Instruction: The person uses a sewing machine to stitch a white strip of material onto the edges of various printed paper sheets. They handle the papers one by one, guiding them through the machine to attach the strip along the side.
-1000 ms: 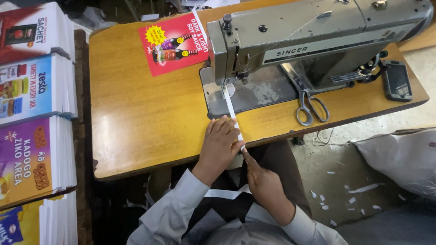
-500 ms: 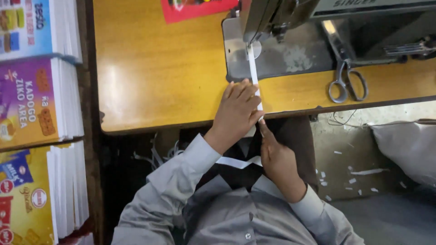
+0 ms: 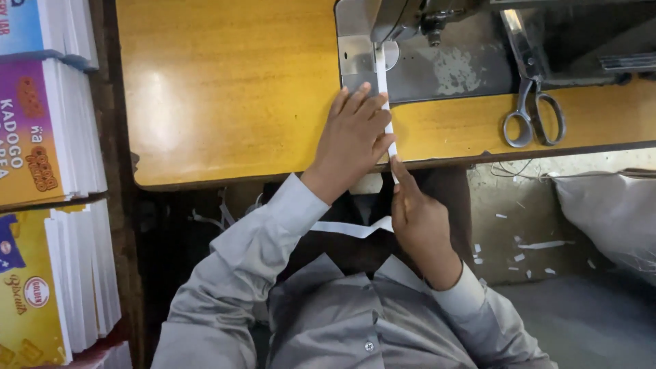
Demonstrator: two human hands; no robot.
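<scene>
At the front edge of my yellow wooden table [image 3: 225,102], broad bare board lies open to the left of my hands, with stacks of printed sheets [image 3: 48,130] beyond its left edge and scissors [image 3: 533,113] well apart on the right. My left hand [image 3: 355,133] lies flat, fingers together, touching the narrow white strip [image 3: 384,96] that runs from the sewing machine [image 3: 424,20] to the edge. Below the edge, my right hand [image 3: 417,219] pinches that strip.
</scene>
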